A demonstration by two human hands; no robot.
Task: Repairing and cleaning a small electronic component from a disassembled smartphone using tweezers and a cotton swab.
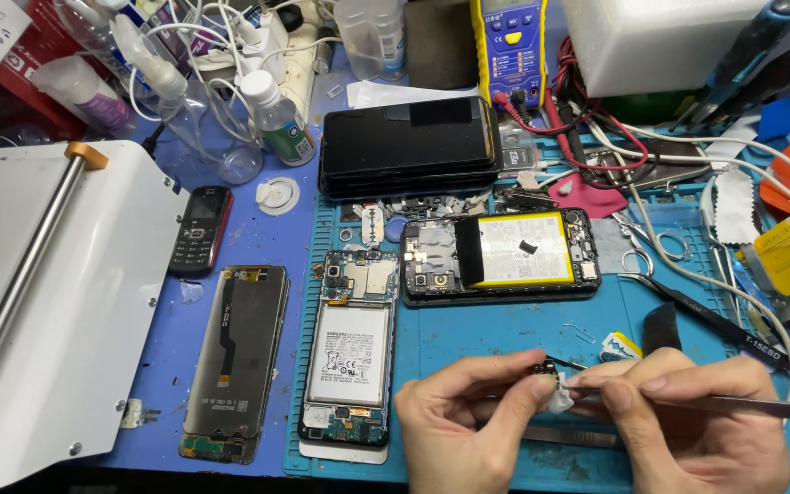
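My left hand pinches a small dark electronic part between thumb and forefinger, low in the middle of the view. My right hand grips metal tweezers whose tips meet that part, with a bit of white material under it. An opened phone with a white battery lies upright just left of my hands. Another opened phone with a yellow-edged battery lies crosswise above them. A detached dark screen panel rests further left.
A blue work mat covers the bench. A stack of black phone screens sits at the back, beside a yellow multimeter, bottles and cables. A small black keypad phone and a white machine are at left. Tools crowd the right edge.
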